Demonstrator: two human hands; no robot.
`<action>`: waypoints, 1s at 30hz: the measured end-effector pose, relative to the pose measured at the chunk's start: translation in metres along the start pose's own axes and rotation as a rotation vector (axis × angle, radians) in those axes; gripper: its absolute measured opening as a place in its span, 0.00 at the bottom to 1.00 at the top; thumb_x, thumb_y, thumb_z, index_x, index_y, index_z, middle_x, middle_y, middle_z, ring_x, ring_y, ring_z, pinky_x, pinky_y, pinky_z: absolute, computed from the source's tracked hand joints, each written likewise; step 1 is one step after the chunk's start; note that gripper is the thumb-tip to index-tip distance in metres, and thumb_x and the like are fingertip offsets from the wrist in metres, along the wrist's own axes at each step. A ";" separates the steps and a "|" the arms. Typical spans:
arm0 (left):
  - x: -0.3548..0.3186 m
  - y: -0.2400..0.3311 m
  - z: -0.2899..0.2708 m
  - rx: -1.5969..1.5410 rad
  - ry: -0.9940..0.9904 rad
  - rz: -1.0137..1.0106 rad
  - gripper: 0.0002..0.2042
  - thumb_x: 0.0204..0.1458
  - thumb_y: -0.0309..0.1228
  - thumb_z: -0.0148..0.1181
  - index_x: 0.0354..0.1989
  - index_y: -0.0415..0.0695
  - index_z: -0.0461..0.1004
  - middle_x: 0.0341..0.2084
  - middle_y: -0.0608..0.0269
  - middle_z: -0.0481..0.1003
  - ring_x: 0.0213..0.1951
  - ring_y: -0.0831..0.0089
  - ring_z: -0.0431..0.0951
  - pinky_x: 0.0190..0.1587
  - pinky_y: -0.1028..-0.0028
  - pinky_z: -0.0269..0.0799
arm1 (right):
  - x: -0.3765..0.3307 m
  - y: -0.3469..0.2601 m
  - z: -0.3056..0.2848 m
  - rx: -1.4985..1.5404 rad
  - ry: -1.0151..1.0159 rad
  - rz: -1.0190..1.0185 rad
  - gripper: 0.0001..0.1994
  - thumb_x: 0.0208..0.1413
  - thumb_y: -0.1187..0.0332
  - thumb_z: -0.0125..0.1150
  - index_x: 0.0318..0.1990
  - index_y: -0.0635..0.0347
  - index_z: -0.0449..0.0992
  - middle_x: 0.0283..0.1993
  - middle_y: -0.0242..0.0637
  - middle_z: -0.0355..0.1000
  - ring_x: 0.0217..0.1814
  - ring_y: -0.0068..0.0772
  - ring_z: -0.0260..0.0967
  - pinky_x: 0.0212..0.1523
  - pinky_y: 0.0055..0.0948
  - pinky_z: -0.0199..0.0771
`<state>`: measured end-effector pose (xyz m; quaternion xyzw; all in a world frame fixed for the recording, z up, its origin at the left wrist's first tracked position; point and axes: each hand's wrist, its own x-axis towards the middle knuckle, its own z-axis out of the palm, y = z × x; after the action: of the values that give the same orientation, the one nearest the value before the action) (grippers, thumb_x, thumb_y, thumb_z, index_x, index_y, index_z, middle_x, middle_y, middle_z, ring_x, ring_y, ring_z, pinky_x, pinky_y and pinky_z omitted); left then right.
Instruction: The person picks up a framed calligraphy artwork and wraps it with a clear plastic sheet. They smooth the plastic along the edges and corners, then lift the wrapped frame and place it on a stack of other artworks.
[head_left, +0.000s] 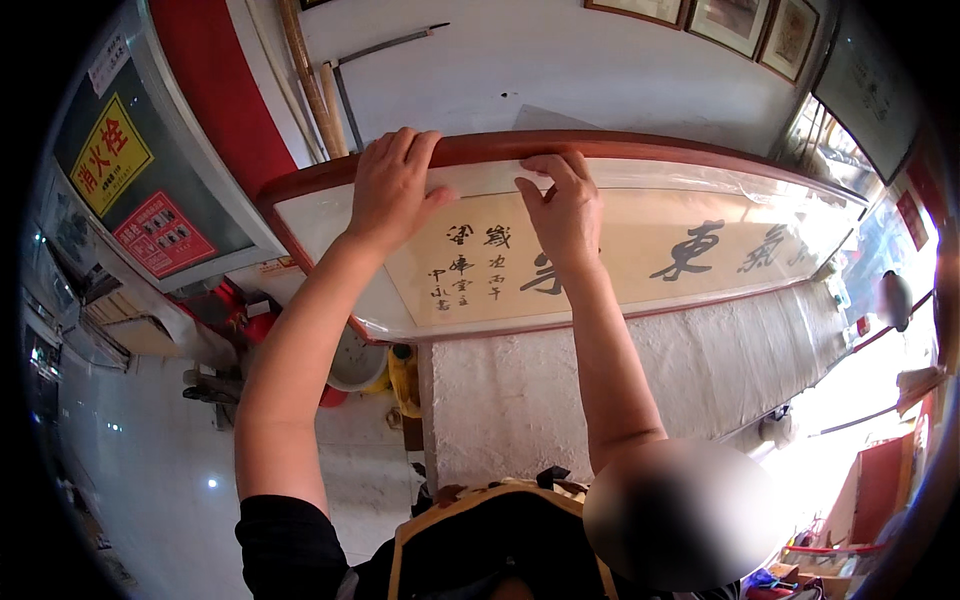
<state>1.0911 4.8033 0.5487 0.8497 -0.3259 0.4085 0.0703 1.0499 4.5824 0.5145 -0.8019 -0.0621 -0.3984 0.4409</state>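
A long framed calligraphy [620, 215] with a reddish-brown wooden rim leans on its long side, its face toward me. Dark brush characters stand on tan paper with a pale border, and shiny clear film with wrinkles covers the front at the right. My left hand [393, 190] hooks its fingers over the top rim, left of the middle, thumb spread against the front. A little to the right, my right hand [566, 205] grips the same rim with bent fingers, its thumb apart from the index finger. The fingertips behind the rim are hidden.
Beneath the frame is a table with a pale, wrinkled cover [520, 390]. Wooden poles [315, 85] lean on the white wall behind. A grey bucket [358, 362] and a yellow container [404, 380] stand on the floor at the left, near a glass-fronted cabinet [150, 150].
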 end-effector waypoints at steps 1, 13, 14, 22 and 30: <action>-0.001 0.000 0.001 -0.010 0.016 -0.007 0.32 0.40 0.38 0.77 0.54 0.45 0.69 0.45 0.60 0.70 0.49 0.58 0.72 0.54 0.59 0.66 | 0.001 0.002 0.002 -0.010 -0.008 -0.019 0.05 0.51 0.71 0.70 0.35 0.54 0.81 0.42 0.32 0.73 0.27 0.33 0.73 0.32 0.34 0.74; 0.006 0.005 0.005 0.024 -0.023 -0.075 0.30 0.38 0.38 0.78 0.49 0.46 0.68 0.42 0.61 0.69 0.47 0.58 0.72 0.50 0.58 0.66 | -0.007 0.006 0.007 -0.040 -0.023 -0.055 0.07 0.49 0.73 0.72 0.37 0.52 0.84 0.40 0.33 0.72 0.28 0.28 0.70 0.31 0.29 0.73; 0.005 0.004 0.006 0.020 -0.014 -0.068 0.31 0.38 0.38 0.78 0.50 0.46 0.68 0.42 0.61 0.69 0.47 0.58 0.72 0.50 0.58 0.66 | -0.007 0.004 0.005 -0.063 -0.045 -0.087 0.08 0.49 0.73 0.71 0.38 0.51 0.84 0.40 0.33 0.72 0.29 0.28 0.71 0.31 0.30 0.73; 0.003 -0.033 -0.029 -0.381 -0.221 0.082 0.29 0.51 0.33 0.70 0.62 0.43 0.68 0.56 0.59 0.72 0.57 0.55 0.73 0.60 0.61 0.70 | -0.011 -0.021 0.022 -0.247 -0.184 -0.229 0.07 0.54 0.70 0.67 0.41 0.46 0.82 0.38 0.29 0.75 0.32 0.35 0.77 0.33 0.37 0.77; -0.032 -0.099 -0.056 -0.377 -0.220 -0.203 0.15 0.66 0.32 0.52 0.57 0.42 0.75 0.52 0.55 0.78 0.53 0.61 0.78 0.56 0.67 0.72 | -0.014 -0.015 0.031 -0.273 -0.183 -0.310 0.02 0.56 0.68 0.64 0.35 0.47 0.80 0.36 0.29 0.72 0.36 0.39 0.77 0.31 0.38 0.76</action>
<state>1.1004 4.9175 0.5766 0.8893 -0.3148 0.2365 0.2325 1.0514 4.6186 0.5053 -0.8678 -0.1697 -0.3916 0.2545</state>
